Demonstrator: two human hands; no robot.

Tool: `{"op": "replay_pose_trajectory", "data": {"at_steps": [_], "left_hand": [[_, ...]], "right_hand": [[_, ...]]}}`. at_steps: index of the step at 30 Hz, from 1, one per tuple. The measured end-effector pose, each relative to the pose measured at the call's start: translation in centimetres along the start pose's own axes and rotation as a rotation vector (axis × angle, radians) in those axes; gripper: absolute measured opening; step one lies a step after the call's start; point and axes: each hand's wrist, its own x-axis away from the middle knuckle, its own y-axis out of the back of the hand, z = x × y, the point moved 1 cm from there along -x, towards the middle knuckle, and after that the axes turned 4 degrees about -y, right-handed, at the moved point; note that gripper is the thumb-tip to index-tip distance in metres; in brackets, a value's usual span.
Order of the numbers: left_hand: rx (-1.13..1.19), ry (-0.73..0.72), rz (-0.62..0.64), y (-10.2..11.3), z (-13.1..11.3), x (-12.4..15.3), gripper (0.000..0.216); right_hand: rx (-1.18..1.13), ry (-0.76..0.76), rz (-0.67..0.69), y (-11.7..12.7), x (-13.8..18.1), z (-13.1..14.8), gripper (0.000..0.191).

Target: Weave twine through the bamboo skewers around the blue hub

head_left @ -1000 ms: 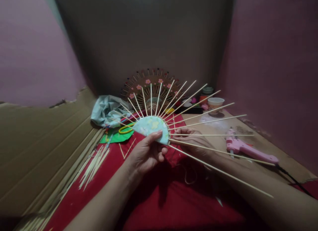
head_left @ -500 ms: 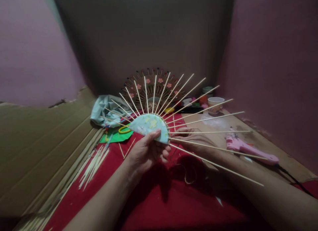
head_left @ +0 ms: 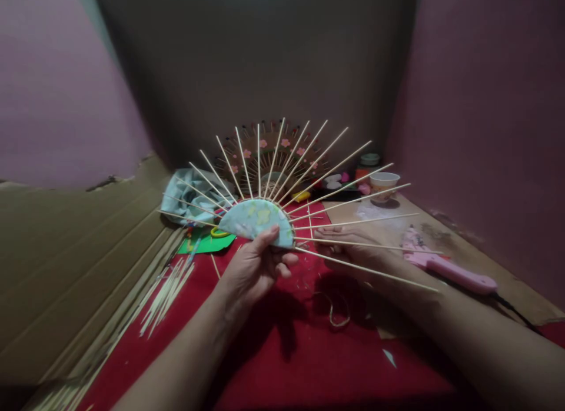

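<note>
Bamboo-skewer fan [head_left: 258, 221] is swinging leftward, pinched at its base by left hand [head_left: 251, 268]; right hand [head_left: 348, 247] lying beneath, grip unclear.

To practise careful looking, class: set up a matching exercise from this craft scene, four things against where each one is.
1 glue gun
2 half-made stick fan
3 loose sticks
4 cup

A held in the left hand
B low on the left, by the cardboard
C at the back right
D lying to the right of the right hand

Pairs: 1-D, 2-A, 3-B, 4-C
</note>
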Motion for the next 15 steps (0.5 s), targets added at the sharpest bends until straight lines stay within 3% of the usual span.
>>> {"op": "replay_pose_trajectory", "data": {"at_steps": [5,10,12,15], "left_hand": [[0.047,0.013,-0.113,-0.1,-1.0,0.1,0.011],[0.15,0.001,-0.117,-0.1,-1.8,0.1,0.011],[0.15,-0.025,-0.12,0.1,-1.8,-0.1,0.01],[0.132,-0.07,-0.122,0.4,-1.8,-0.3,0.013]], "right_hand": [[-0.169,-0.029,0.144,1.2,-1.1,-0.2,0.014],[-0.082,-0.071,0.304,1.6,-1.0,0.0,0.007],[-0.04,-0.08,0.32,2.0,-0.9,0.2,0.009],[0.014,-0.046,0.238,2.8,-0.6,0.7,0.008]]}}
